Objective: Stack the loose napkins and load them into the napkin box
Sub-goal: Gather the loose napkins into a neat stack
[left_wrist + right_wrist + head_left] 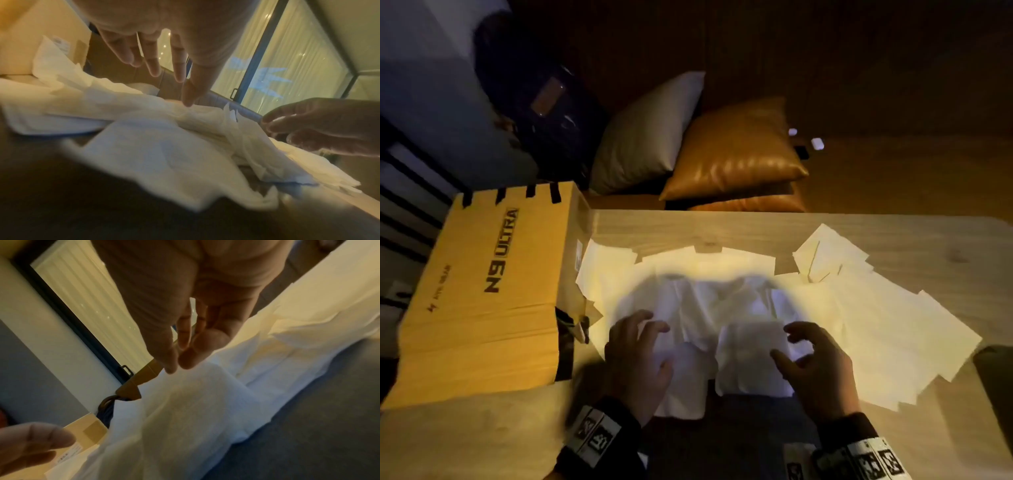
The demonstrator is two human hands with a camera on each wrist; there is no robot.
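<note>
Loose white napkins [887, 329] lie scattered over the wooden table [722, 229], piled thickest in the middle. One crumpled napkin [750, 356] sits at the front edge between my hands. My left hand [647, 339] hovers over the pile with fingers spread and holds nothing. In the left wrist view, the left hand [168, 81] points straight fingers down, one tip touching the napkins [164, 154]. My right hand [791, 346] hangs just above the crumpled napkin, fingers loosely curled and empty. A yellow cardboard box [482, 291] stands at the table's left.
A grey cushion [647, 137] and a tan leather cushion [739, 154] lie on the bench behind the table. A dark object [996, 377] sits at the right edge. Glass panels with dark frames [287, 73] stand beyond the table.
</note>
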